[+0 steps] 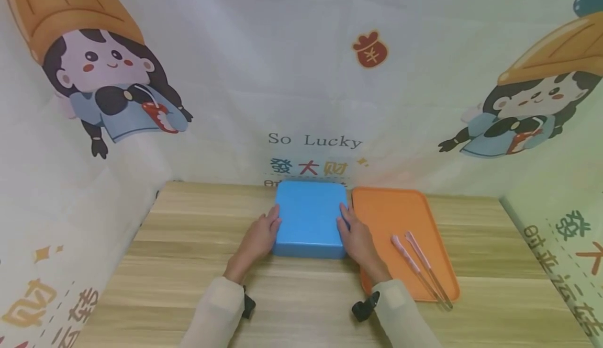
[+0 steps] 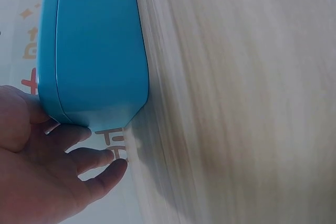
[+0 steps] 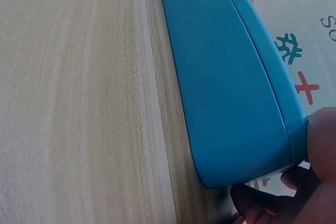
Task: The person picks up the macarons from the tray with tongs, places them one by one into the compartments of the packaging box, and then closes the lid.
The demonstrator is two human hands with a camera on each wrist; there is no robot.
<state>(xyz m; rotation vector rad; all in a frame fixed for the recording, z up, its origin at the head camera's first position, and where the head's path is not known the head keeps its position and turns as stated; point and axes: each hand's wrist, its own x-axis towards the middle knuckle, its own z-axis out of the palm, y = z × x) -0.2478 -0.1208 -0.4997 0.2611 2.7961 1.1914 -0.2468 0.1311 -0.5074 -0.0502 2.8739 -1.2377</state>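
A blue lidded box (image 1: 310,217) sits on the wooden table, a seam running round its side below the lid (image 2: 48,40). At its left side my left hand (image 1: 260,237) holds it, thumb near the lid edge and fingers bent along the side; the outer fingers stand off it in the left wrist view. My right hand (image 1: 359,239) holds the opposite side, its thumb against the lid edge (image 3: 297,135) and its fingers partly hidden behind the box. What the box contains is hidden.
An orange tray (image 1: 386,206) lies right of the box, partly under my right forearm. On it rest tongs or a pair of utensils with pink handles (image 1: 409,256), their metal ends over the front rim. A printed cloth (image 1: 311,97) hangs behind the table (image 1: 188,233).
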